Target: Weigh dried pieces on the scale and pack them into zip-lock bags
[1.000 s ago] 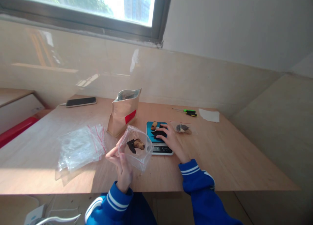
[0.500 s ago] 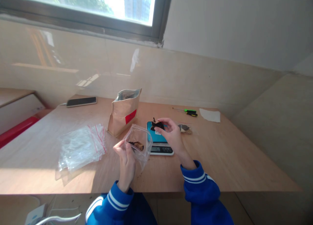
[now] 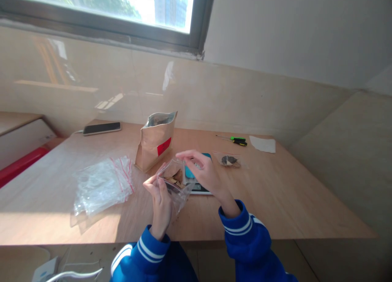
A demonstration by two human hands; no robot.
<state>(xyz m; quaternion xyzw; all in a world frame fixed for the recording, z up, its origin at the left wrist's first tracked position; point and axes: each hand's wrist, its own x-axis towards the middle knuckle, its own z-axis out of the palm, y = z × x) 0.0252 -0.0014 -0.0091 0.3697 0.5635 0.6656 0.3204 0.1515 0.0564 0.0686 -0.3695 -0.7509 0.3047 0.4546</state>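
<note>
My left hand (image 3: 158, 196) grips the edge of a clear plastic zip bag (image 3: 180, 198), its mouth held apart. Inside the bag lie dried, curled brown pieces (image 3: 176, 177), dark on one side and tan on the other; I cannot tell their exact kind. Above the bag's right rim is my right hand (image 3: 202, 171), fingers stretched out and apart from the thumb, with nothing seen between them. Under that hand sits a small digital scale (image 3: 190, 172) with a blue top, partly hidden by the hand and the bag.
A brown paper pouch (image 3: 156, 141) with a red label stands open behind the bag. Flat clear zip bags (image 3: 101, 184) are piled at left. A filled zip bag (image 3: 229, 161), two screwdrivers (image 3: 239, 141) and a paper scrap (image 3: 262, 144) lie right. A phone (image 3: 102, 128) rests at back left.
My right hand has moved left from over the scale to the bag's mouth and let go of the dark dried piece. More dried pieces now show in the bag.
</note>
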